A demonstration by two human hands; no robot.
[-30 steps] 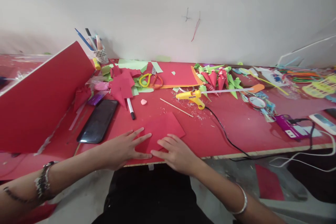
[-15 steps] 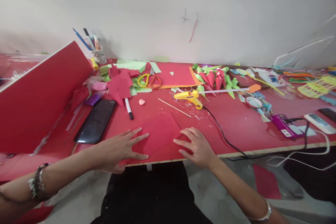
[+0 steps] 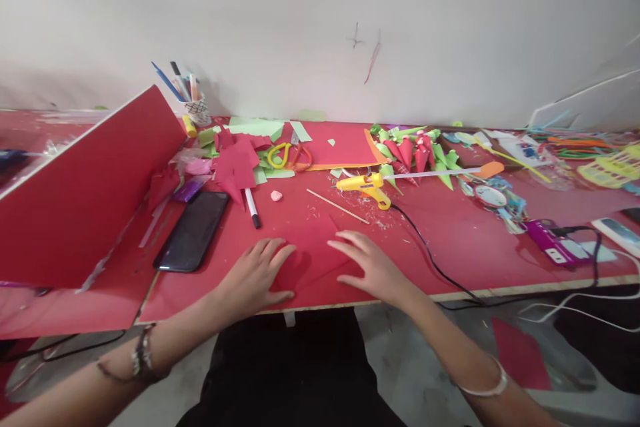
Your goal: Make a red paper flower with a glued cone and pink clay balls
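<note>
Fingers loosely spread and gently bent, thumbs held apart, the left hand [image 3: 257,273] and right hand [image 3: 373,270] face each other, neither gripping anything. Between them, near the front edge of a red counter [image 3: 405,267], lies a sheet of red paper [image 3: 311,257]; its outline almost melts into the red beneath, and whether every fingertip touches it is hard to tell. With nothing clamping it, the thin sheet could skid or fold askew if one side were pushed harder, or slide over the nearby edge. Beyond the right hand, a black cord [image 3: 425,250] drops past the counter's front near the forearm; a snag there could drag the yellow plastic glue gun [image 3: 365,185] it feeds.

Just past the paper are a slim, straight wooden stick [image 3: 337,206], a small, rounded pink lump [image 3: 276,196] and a glossy, flat black phone [image 3: 191,232]. Farther back sit jagged red paper cutouts [image 3: 235,163] and, to the right, pointed red paper cones [image 3: 413,150] among crumpled green leaves.
</note>
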